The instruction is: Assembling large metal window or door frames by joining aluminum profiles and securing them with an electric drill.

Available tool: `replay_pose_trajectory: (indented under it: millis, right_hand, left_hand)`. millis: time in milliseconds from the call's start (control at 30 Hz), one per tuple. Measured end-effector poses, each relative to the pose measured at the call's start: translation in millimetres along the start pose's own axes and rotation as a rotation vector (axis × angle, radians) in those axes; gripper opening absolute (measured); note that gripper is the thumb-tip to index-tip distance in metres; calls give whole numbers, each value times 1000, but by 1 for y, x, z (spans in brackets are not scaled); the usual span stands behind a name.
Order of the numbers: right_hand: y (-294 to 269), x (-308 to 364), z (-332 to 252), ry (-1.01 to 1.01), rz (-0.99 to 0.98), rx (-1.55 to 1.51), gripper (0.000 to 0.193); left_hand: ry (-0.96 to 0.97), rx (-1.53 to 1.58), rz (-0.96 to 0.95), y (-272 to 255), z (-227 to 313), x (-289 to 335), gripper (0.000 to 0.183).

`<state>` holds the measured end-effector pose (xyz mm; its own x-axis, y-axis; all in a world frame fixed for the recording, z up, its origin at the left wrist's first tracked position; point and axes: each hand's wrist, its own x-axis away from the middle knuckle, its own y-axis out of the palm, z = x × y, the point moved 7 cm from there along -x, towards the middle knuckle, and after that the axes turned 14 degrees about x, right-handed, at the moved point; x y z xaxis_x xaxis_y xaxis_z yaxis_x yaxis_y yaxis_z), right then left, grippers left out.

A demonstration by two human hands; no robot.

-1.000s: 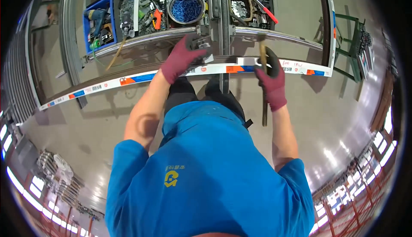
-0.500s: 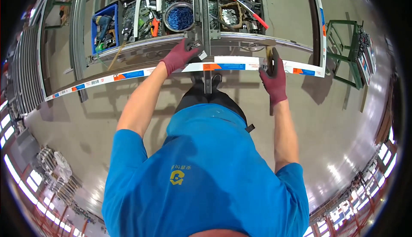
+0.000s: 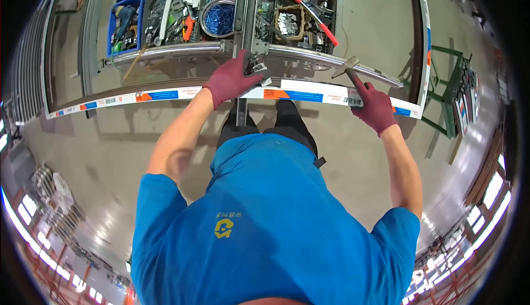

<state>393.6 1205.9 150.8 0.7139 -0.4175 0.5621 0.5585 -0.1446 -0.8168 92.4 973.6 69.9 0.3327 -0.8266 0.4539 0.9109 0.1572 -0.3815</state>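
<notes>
Head camera view, looking down past a person's blue shirt [image 3: 276, 211] at two gloved hands over a large dark frame [image 3: 309, 95] whose near bar carries white, blue and orange tape. Far to the left of the left hand's [image 3: 226, 81] fingers lies a stack of grey metal profiles [image 3: 30, 67]. Nearer, ahead and to the left of those fingers, is a blue bin [image 3: 139, 20] with a power drill [image 3: 125, 16] inside. Next comes an orange-handled tool [image 3: 189, 29] among loose metal parts, then a round metal bowl [image 3: 203, 15] of blue screws [image 3: 221, 19], just ahead and slightly left of the left fingertips. The left hand, in a maroon glove with dark fingertips, is above the frame's near bar; its thumb and fingers are curled around small silver metal fittings [image 3: 258, 66]. Whether that hand touches the bar cannot be told. An upright metal bar [image 3: 242, 26] stretches away directly ahead of these fingers. Ahead and to their right is a cardboard box [image 3: 302, 24] of small pale pieces, then a red-handled hammer [image 3: 316, 16], which lies ahead and to the left of the right hand [image 3: 376, 108]. The right hand, gloved alike, has its fingers closed around the dark handle of a hammer-like tool [image 3: 345, 68]. Its head points away, ahead and left of the right fingers, near a shiny metal rail [image 3: 309, 54]. Well to the right of them is a green metal stand [image 3: 444, 98].
</notes>
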Motion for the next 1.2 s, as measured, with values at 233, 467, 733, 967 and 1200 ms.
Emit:
replay_pose_trajectory:
  millis: [233, 467, 733, 967, 1200]
  right_hand:
    - [31, -4, 48, -70, 60, -38, 95]
    - [44, -11, 57, -127, 34, -43, 95]
    - [49, -13, 61, -88, -15, -36, 97]
    - [34, -14, 59, -89, -105, -146, 101]
    - [27, -47, 80, -65, -169, -751, 77]
  left_hand:
    - [-127, -99, -89, 42, 46, -25, 89]
    - [48, -76, -312, 65, 40, -74, 73]
    - [-68, 326, -323, 84, 24, -76, 51]
    - [-38, 477, -234, 91, 2, -75, 40]
    - [-154, 544, -316, 88, 15, -64, 61]
